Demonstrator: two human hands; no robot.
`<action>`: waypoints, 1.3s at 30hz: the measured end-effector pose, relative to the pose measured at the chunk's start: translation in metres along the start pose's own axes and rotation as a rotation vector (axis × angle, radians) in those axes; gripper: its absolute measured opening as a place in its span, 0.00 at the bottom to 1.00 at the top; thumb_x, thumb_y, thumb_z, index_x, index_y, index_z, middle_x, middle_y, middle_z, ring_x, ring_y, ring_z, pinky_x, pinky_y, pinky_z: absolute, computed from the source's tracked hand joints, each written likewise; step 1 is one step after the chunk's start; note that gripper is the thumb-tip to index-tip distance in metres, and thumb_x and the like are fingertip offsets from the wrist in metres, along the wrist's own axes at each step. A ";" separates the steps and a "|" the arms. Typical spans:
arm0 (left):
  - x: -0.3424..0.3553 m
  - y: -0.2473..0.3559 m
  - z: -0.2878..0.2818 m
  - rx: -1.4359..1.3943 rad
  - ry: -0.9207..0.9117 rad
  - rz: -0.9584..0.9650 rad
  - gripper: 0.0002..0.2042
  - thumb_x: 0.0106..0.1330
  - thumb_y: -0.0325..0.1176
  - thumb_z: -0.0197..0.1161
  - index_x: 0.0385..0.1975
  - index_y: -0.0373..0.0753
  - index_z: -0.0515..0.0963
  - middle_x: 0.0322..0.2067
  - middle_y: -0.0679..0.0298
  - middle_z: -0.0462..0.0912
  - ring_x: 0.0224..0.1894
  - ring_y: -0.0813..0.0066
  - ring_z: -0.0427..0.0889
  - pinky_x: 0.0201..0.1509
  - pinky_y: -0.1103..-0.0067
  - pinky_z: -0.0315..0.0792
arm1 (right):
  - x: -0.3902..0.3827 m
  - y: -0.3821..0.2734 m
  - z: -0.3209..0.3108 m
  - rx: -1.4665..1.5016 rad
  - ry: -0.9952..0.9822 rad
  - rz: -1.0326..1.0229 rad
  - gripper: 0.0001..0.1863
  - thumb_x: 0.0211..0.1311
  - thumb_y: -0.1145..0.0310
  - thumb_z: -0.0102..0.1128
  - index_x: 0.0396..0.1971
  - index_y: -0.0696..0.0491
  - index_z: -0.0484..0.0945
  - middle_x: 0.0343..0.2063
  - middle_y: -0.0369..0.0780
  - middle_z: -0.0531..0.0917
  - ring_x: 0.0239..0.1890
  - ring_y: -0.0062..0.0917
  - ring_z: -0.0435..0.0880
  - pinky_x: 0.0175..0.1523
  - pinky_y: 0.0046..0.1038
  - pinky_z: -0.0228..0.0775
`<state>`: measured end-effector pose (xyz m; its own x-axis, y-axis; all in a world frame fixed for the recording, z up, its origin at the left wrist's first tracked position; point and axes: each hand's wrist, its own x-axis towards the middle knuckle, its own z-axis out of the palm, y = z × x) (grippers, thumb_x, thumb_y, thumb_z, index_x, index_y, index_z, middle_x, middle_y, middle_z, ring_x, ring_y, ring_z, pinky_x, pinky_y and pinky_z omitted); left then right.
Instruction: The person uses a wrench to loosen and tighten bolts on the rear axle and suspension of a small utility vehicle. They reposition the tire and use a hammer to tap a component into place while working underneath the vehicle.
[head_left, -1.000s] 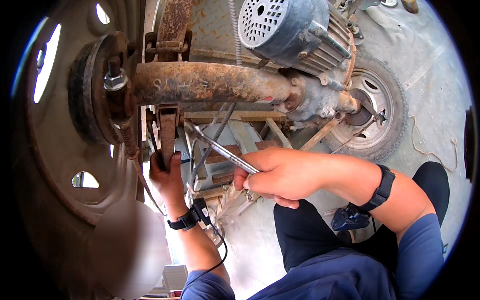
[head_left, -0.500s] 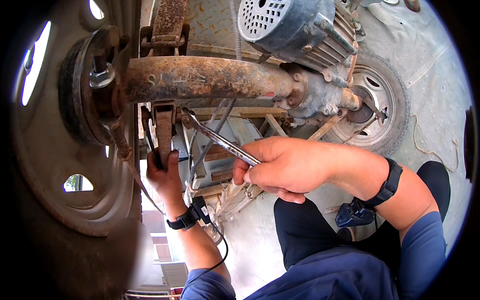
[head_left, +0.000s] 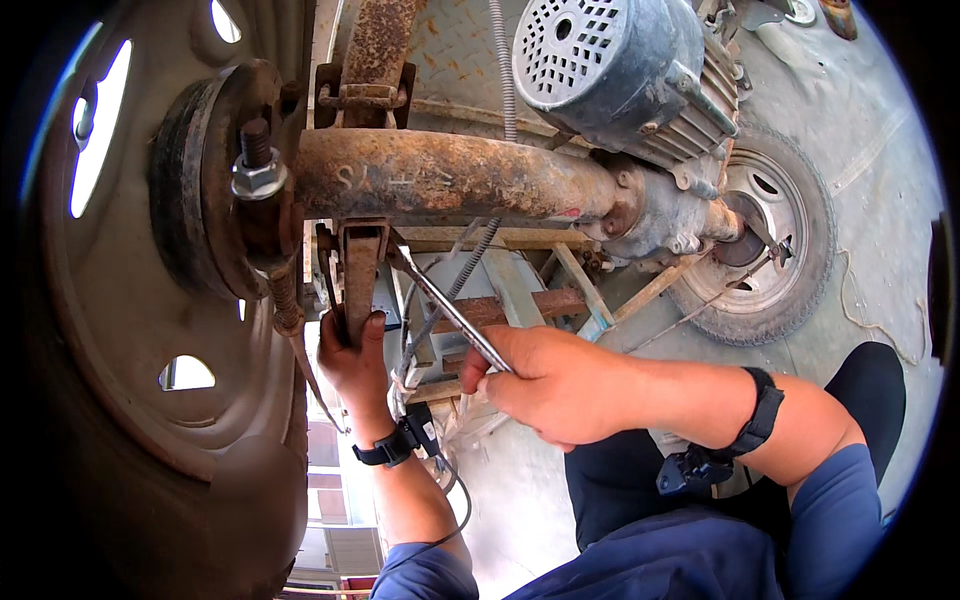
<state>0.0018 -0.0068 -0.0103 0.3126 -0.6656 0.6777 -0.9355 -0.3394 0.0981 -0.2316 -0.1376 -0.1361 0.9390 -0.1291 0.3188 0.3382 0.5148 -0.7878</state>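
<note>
My right hand (head_left: 550,385) is closed round the lower end of a shiny metal wrench (head_left: 450,310). The wrench slants up to the left, its head against the right side of a rusty bracket (head_left: 363,265) under the axle tube. On the bracket's other side, my left hand (head_left: 352,360) reaches up from below, fingers wrapped round a slim dark metal tool (head_left: 332,275) and the thumb lying on the bracket's lower part. Fingers hide the tool's lower end, and its exact kind is unclear. Above both hands runs the thick rusty axle tube (head_left: 450,175).
A large wheel (head_left: 120,330) stands close on the left, beside a hub bolt with a nut (head_left: 258,178). A grey motor (head_left: 620,75) sits at upper right, with a second wheel (head_left: 775,235) beyond. Corrugated cable conduit (head_left: 470,265) hangs behind the wrench, before a frame (head_left: 585,280).
My right hand has swung the wrench's handle downward, so it slants more steeply. The left hand stays beside the bracket. The whole view has shifted, placing everything slightly further right and lower.
</note>
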 end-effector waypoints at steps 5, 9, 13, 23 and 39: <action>-0.003 0.002 0.001 -0.008 -0.002 -0.049 0.20 0.56 0.37 0.73 0.41 0.31 0.75 0.32 0.63 0.80 0.33 0.76 0.74 0.40 0.80 0.72 | 0.006 0.017 0.025 -0.005 0.069 -0.104 0.09 0.67 0.69 0.43 0.43 0.54 0.69 0.12 0.35 0.71 0.10 0.22 0.72 0.17 0.28 0.64; -0.004 0.003 0.001 -0.026 0.007 -0.086 0.19 0.56 0.36 0.72 0.41 0.31 0.75 0.32 0.64 0.80 0.33 0.76 0.74 0.41 0.80 0.72 | 0.004 0.015 0.028 -0.032 0.075 -0.120 0.10 0.66 0.69 0.43 0.44 0.55 0.68 0.15 0.38 0.73 0.11 0.24 0.73 0.19 0.30 0.66; -0.003 0.004 0.000 -0.021 0.004 -0.051 0.19 0.56 0.35 0.72 0.42 0.31 0.75 0.32 0.64 0.79 0.33 0.76 0.74 0.40 0.80 0.72 | 0.008 0.015 0.033 0.029 0.086 -0.120 0.11 0.66 0.69 0.44 0.44 0.56 0.68 0.18 0.39 0.75 0.11 0.25 0.73 0.19 0.30 0.66; -0.002 -0.001 -0.002 0.011 -0.039 -0.076 0.21 0.56 0.38 0.73 0.43 0.31 0.76 0.33 0.62 0.80 0.34 0.74 0.75 0.43 0.78 0.73 | 0.008 0.004 0.048 0.059 0.118 -0.065 0.14 0.65 0.66 0.43 0.45 0.57 0.68 0.19 0.40 0.75 0.15 0.29 0.76 0.24 0.33 0.68; -0.003 -0.008 -0.001 0.006 -0.025 -0.046 0.16 0.59 0.32 0.68 0.43 0.31 0.74 0.32 0.66 0.77 0.33 0.79 0.73 0.39 0.82 0.70 | 0.109 0.094 0.063 -0.365 0.554 -0.357 0.13 0.68 0.62 0.46 0.46 0.53 0.68 0.28 0.52 0.82 0.33 0.51 0.82 0.39 0.47 0.73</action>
<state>0.0082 -0.0014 -0.0127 0.3592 -0.6657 0.6541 -0.9191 -0.3739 0.1242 -0.1017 -0.0495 -0.1423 0.6297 -0.6928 0.3515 0.5364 0.0605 -0.8418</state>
